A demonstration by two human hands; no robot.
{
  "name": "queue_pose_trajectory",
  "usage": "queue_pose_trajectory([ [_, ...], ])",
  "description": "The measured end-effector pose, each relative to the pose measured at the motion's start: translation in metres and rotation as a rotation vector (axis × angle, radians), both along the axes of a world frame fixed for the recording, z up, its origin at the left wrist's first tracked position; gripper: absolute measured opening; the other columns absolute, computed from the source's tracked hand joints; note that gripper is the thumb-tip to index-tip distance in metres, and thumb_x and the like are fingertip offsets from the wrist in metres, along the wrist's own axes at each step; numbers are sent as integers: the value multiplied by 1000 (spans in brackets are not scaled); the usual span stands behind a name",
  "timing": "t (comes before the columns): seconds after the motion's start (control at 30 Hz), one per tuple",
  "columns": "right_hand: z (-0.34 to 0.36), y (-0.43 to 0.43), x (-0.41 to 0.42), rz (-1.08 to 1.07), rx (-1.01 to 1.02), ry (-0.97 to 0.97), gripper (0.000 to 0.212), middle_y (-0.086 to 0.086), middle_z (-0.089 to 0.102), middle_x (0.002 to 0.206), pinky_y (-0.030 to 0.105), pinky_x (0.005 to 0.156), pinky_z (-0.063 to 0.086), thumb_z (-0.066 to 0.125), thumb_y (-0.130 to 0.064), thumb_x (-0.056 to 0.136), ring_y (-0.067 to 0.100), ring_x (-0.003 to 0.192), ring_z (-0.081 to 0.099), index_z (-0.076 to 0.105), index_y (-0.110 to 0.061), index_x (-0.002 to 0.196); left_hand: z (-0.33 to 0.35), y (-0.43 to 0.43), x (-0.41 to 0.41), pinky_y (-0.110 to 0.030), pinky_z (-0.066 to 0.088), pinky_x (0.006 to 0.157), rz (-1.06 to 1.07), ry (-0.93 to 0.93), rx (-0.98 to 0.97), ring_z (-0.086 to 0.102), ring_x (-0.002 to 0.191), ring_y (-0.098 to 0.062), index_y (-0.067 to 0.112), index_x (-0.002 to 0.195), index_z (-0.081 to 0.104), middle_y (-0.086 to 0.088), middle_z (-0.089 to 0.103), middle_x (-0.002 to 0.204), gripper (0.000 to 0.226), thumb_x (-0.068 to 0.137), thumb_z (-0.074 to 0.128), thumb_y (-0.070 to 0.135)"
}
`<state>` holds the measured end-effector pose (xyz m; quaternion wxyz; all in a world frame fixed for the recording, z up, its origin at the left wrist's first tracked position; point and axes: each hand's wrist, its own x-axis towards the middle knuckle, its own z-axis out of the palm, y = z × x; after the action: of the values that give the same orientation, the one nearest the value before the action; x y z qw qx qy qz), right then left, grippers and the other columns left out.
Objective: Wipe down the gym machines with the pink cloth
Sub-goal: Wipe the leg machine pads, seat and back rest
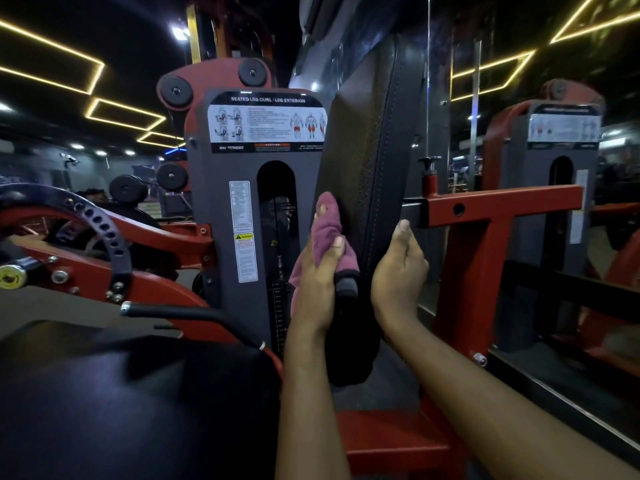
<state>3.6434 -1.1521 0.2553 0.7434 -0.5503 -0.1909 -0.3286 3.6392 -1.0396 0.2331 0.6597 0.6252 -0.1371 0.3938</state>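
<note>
- While the leg curl machine (228, 168) is looming behind, its black back pad (367, 150) is standing upright between the two hands.
- The right hand (398, 271) is curling round the pad's rear edge.
- The left hand (317, 282) is gripping the pink cloth (329, 220), pressing it against the pad's front face.

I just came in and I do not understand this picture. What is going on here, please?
A person is cleaning a leg curl machine in a gym. The left hand holds a pink cloth against the front of the black pad, on its lower part. The right hand grips the pad's edge next to it, probably to keep it steady.
</note>
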Motion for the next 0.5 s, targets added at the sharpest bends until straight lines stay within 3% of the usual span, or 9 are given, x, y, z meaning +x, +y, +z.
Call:
queue_pose_trajectory([
  [0.1,1,2,-13,-17,26,-2,50,23,68,99,28,79,40,34,-27,112,0,106,47,63,14,115,4,16,20,-46,29,121,-97,36,-30,48,140,-16,35,145,54,6,56,148,68,84,69,63],
  [0.13,2,3,-16,-30,26,-9,49,11,68,85,28,72,41,34,-28,112,-2,91,17,66,8,112,9,22,30,-48,32,120,-111,52,-69,53,136,-18,35,141,58,3,60,143,63,84,69,61],
  [0.17,1,3,-15,-41,22,-25,45,3,64,70,27,63,40,33,-30,112,-4,49,50,70,-6,105,16,27,39,-48,35,118,-103,61,-119,57,132,-20,34,136,62,2,64,138,56,85,69,57],
  [0.2,1,4,-13,-47,17,-45,40,-2,55,93,28,55,37,33,-32,112,-1,80,62,68,-22,98,22,34,49,-47,39,116,-82,61,-152,60,128,-20,32,130,66,2,68,131,48,86,69,52],
  [0.23,0,5,-10,-63,10,-60,41,-17,24,58,24,48,33,32,-34,112,4,46,52,63,-31,85,27,41,58,-47,41,115,-74,66,-192,62,125,-21,30,127,67,1,71,127,47,85,69,51],
  [0.27,-1,7,-7,-83,-6,-72,43,-6,44,46,21,46,33,32,-36,112,-1,46,33,58,-36,78,29,48,67,-49,41,115,-71,88,-216,63,124,-23,27,127,67,-2,71,125,54,81,72,53],
  [0.3,-3,8,-3,-109,-24,-74,44,-11,36,45,19,46,32,31,-37,112,6,43,43,50,-39,73,31,53,73,-51,41,115,-88,103,-233,63,124,-26,24,130,66,-6,70,127,63,77,75,58],
  [0.37,-5,10,3,-163,-55,-68,45,-12,43,46,20,51,31,29,-41,111,5,43,41,42,-33,69,25,57,82,-47,41,114,-96,134,-222,62,125,-23,29,132,66,-3,70,128,66,75,74,62],
  [0.5,-10,11,7,-239,-85,-94,44,-9,43,46,15,51,28,29,-40,111,4,45,44,46,-27,72,-15,52,69,-44,44,112,-117,251,-227,63,121,-17,26,131,66,1,68,129,72,73,72,69],
])
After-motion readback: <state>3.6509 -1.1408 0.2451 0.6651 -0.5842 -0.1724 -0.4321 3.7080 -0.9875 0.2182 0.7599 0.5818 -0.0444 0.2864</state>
